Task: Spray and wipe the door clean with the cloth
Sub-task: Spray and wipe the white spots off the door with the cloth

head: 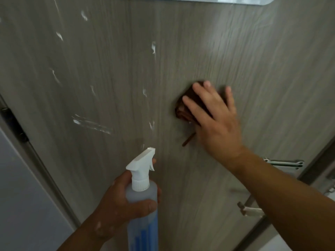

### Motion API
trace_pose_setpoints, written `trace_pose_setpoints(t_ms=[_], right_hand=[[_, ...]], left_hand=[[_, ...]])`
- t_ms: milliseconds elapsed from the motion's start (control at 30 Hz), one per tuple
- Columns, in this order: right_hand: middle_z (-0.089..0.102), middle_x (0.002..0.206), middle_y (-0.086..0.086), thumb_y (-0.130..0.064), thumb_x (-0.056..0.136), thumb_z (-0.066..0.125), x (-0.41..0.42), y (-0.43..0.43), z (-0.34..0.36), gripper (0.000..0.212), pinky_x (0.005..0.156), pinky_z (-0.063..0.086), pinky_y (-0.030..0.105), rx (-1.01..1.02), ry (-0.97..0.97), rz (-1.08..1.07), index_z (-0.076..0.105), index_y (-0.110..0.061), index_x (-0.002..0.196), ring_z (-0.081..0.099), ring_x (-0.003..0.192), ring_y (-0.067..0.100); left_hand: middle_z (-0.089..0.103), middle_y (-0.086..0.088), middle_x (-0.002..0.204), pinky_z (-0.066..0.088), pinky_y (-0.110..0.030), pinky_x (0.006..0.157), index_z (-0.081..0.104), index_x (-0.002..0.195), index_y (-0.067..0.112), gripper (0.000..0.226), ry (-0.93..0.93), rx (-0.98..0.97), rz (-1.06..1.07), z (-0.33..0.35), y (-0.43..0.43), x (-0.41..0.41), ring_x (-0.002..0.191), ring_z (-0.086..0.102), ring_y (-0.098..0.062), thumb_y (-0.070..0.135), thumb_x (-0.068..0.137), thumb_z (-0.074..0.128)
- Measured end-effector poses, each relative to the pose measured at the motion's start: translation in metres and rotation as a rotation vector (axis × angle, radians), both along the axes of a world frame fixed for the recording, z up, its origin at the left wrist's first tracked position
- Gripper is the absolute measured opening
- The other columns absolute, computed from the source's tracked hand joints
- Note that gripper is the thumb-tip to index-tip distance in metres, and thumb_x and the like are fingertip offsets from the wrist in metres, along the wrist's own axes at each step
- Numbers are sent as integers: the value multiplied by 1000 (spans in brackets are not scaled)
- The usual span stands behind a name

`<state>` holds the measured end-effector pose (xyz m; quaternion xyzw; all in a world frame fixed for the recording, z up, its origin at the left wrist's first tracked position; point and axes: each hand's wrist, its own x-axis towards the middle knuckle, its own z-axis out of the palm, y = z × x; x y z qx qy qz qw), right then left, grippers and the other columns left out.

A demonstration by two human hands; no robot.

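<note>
A grey wood-grain door (pixel 181 51) fills the view. White foam streaks (pixel 90 123) dot its left half. My right hand (pixel 215 120) presses a bunched brown cloth (pixel 184 107) flat against the door at centre right, fingers spread over it; most of the cloth is hidden under the palm. Lower down, my left hand (pixel 119 201) grips a clear spray bottle (pixel 141 205) with a white trigger head and a blue label. Its nozzle points up toward the door.
A metal door handle (pixel 252 209) and a metal latch plate (pixel 284 163) sit at the door's right edge, below my right forearm. The door frame with a dark hinge (pixel 16 127) runs down the left. A pale wall (pixel 21 196) lies at lower left.
</note>
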<state>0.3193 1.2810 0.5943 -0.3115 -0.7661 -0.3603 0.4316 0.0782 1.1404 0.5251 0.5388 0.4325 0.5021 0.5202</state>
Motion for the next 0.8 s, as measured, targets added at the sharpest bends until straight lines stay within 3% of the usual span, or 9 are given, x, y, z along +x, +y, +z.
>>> trace_pose_setpoints(t_ms=[67, 133, 200, 300, 400, 500, 533, 667, 800], right_hand=[[50, 154, 13, -5, 99, 64, -14, 2, 13, 41, 121, 25, 63, 23, 163, -6, 65, -14, 139, 40, 149, 31], [45, 158, 10, -10, 102, 59, -25, 2, -20, 41, 123, 23, 60, -2, 163, 25, 61, -16, 143, 34, 152, 29], [35, 165, 6, -16, 106, 44, -28, 1, -95, 45, 124, 19, 56, -85, -92, 51, 51, -20, 151, 23, 157, 28], [39, 163, -1, -25, 102, 51, -7, -6, -195, 48, 129, 9, 50, -162, -594, 10, 52, -25, 150, 28, 155, 22], [48, 158, -6, -25, 109, 44, 3, -8, -202, 39, 130, 7, 51, -197, -708, 20, 60, -28, 144, 38, 150, 19], [44, 160, 0, -19, 112, 27, 1, -7, -138, 46, 126, 12, 55, -181, -507, 53, 59, -25, 144, 38, 150, 24], [42, 161, 3, -17, 112, 29, 0, -6, -105, 45, 125, 13, 56, -148, -382, 50, 58, -22, 146, 38, 150, 26], [48, 156, 15, -6, 98, 69, 3, 1, 17, 44, 122, 23, 63, -11, 45, -22, 64, -14, 141, 41, 148, 33], [48, 154, 18, -12, 102, 62, -11, -1, 14, 37, 123, 23, 60, -4, 193, -9, 64, -11, 139, 39, 148, 37]], left_hand=[[74, -21, 91, 54, -36, 68, 68, 106, 32, 81, 9, -3, -1, 0, 3, -1, 82, 70, -33, 49, 32, 96], [74, -21, 91, 53, -37, 70, 68, 107, 34, 79, 13, 3, -8, 0, 4, -3, 82, 70, -33, 48, 34, 95], [74, -21, 91, 54, -40, 72, 70, 104, 36, 74, 27, 18, -8, -2, 5, -7, 83, 70, -34, 48, 35, 95], [76, -20, 88, 56, -31, 69, 68, 108, 29, 82, 55, 25, 2, -4, 0, -15, 78, 72, -27, 48, 33, 96], [76, -19, 82, 55, -23, 62, 67, 103, 16, 78, 96, 42, -5, -4, -4, -22, 71, 72, -23, 34, 33, 95], [76, -20, 83, 56, -26, 63, 69, 97, 15, 81, 60, 21, 18, -6, -5, -29, 73, 73, -28, 44, 27, 97], [76, -20, 83, 56, -28, 64, 70, 98, 17, 81, 38, 18, 25, -7, -5, -30, 75, 73, -30, 47, 27, 97], [76, -19, 87, 55, -32, 68, 70, 100, 33, 78, 34, 15, 25, -10, -2, -27, 79, 72, -30, 51, 28, 96], [73, -22, 88, 53, -38, 70, 67, 112, 35, 85, -16, 15, -5, -8, 2, -22, 80, 69, -33, 45, 33, 97]])
